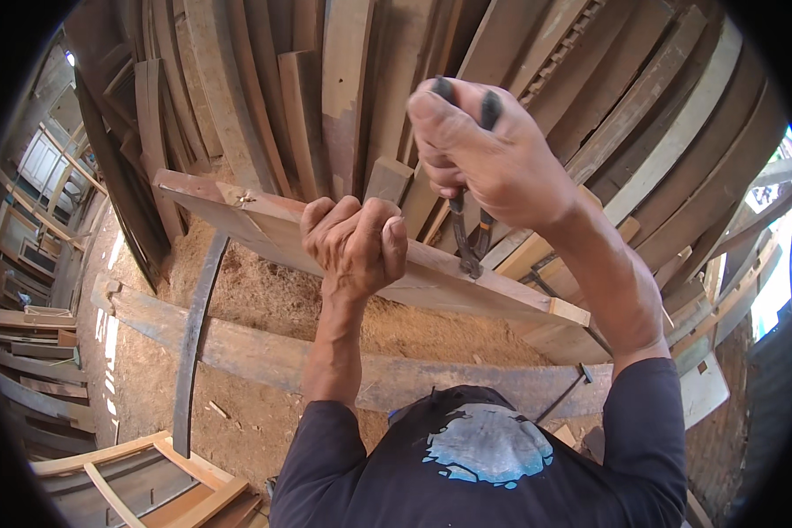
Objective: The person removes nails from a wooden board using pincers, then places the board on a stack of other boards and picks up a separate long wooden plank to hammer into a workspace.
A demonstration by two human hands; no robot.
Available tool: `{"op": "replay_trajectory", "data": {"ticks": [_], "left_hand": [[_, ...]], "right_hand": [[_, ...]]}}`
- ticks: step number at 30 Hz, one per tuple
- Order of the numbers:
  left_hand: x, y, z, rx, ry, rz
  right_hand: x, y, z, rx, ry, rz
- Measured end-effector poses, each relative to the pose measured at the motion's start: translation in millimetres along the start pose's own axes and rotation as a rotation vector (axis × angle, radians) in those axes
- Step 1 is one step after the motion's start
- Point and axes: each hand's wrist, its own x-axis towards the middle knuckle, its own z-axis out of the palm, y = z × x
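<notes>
Pincers of dark metal with two long handles [468,231] stand nearly upright on the long reddish-brown wooden plank [431,277], their head down against the plank's upper face near its right-hand third, just left of the pale cut end; the right hand [484,150] is wrapped tight around the handles from above, fingers closed so that only the two rounded handle tips show over the knuckles and the lower shanks show beneath the palm; whatever the head bites is too small to make out; the left hand [356,242] sits just beside, to the left of the tool, curled firmly over the near edge of the same plank with thumb on top; the plank runs slanting from upper left down to lower right, its left end carrying a small pale splintered spot and reaching free over sawdust, its right end resting close to a stack of leaning grey and brown boards [343,97] that fill the whole background right behind both hands; below the plank lies a mound of tan sawdust [273,299], bordered on the near side by a heavy curved weathered beam [264,356]; a thin curved dark strip of wood [194,343] crosses that beam at the left; open floor lies further left and below.
</notes>
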Motion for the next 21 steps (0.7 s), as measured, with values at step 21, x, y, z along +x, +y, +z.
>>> {"op": "replay_trajectory", "data": {"ticks": [21], "left_hand": [[-11.0, -14.3, -3.4, -0.030, 0.073, -0.067]], "right_hand": [[66.2, 12.9, 42.6, -0.446, -0.115, 0.341]]}}
